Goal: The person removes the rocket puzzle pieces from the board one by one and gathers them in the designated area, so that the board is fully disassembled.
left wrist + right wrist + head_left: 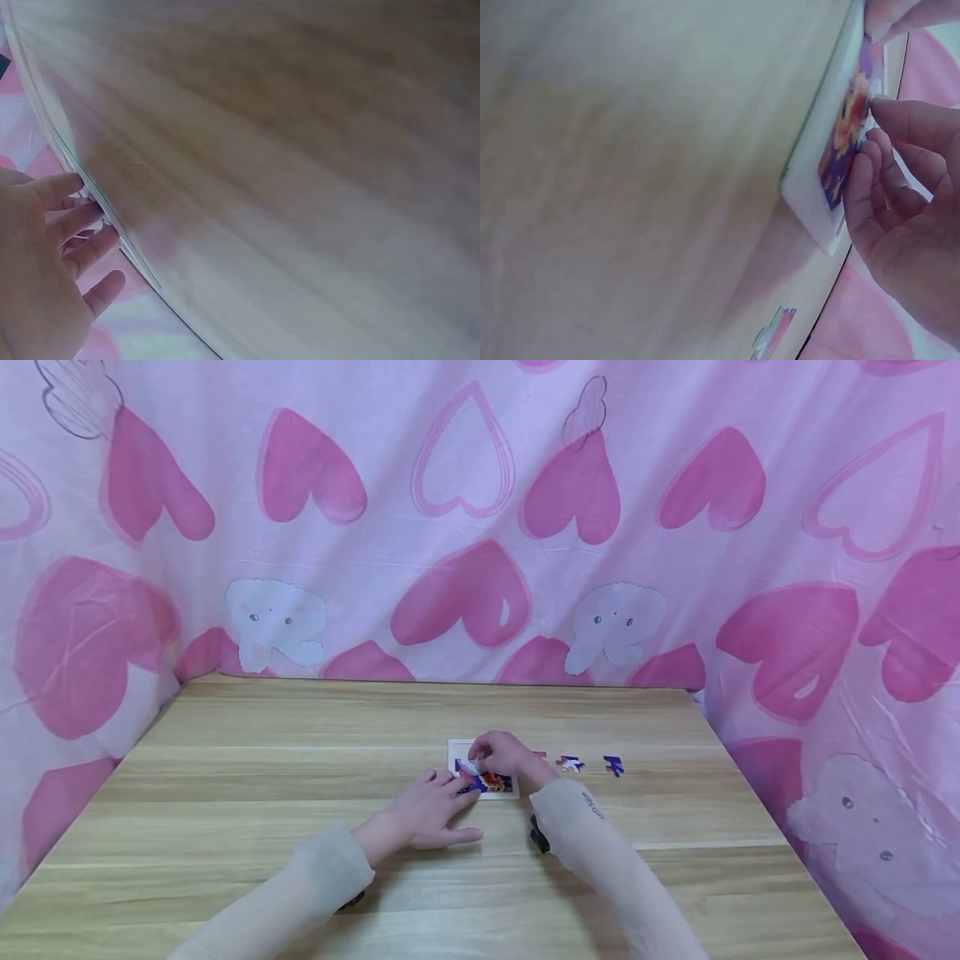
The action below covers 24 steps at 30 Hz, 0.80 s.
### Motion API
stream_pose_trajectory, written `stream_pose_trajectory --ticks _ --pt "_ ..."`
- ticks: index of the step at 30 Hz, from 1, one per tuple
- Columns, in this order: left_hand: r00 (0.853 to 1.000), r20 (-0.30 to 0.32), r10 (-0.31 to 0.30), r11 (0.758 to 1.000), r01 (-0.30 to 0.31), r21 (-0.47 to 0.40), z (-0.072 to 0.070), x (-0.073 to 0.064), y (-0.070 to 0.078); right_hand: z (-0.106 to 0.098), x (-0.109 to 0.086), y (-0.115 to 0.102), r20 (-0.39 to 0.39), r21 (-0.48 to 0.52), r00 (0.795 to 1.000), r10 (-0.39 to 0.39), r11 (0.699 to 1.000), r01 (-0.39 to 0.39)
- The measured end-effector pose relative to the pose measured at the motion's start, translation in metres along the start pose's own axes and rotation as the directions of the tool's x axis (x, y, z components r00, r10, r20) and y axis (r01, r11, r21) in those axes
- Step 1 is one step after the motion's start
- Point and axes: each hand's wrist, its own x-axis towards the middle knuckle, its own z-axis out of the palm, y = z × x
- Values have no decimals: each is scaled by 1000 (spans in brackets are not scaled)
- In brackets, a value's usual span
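A small jigsaw puzzle in a white-edged tray (452, 750) lies on the table, its lower part filled with purple and orange-yellow picture. My left hand (431, 810) rests at its left side, fingers spread, fingertips at the tray's lower left edge. In the left wrist view that hand (56, 255) shows with the fingers apart. Reaching over the tray from the right, my right hand (504, 753) pinches a pale puzzle piece (471, 767) low over the picture. The right wrist view has the right hand (911, 195) with thumb and fingers curled at the picture, hiding the piece.
To the right of the tray lie loose puzzle pieces: a red one (540, 755) partly behind the right wrist, a white-and-purple one (571, 764) and a purple one (613, 766). The wooden table (300, 735) ends at a pink heart-patterned curtain (465, 610).
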Motion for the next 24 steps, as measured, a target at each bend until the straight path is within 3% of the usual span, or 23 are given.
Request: stream_pose_trajectory --ticks 7,17,24 --pt "1000 16 2 1000 -2 13 0 0 0 -2 0 -4 20 51 998 61 997 -62" --pt "1000 -18 8 1000 -8 21 -2 2 2 -2 -2 -2 -5 195 1000 -10 981 11" --pt "1000 -8 6 1000 -6 13 -4 1 2 -2 -3 3 -20 212 998 -52 976 56"
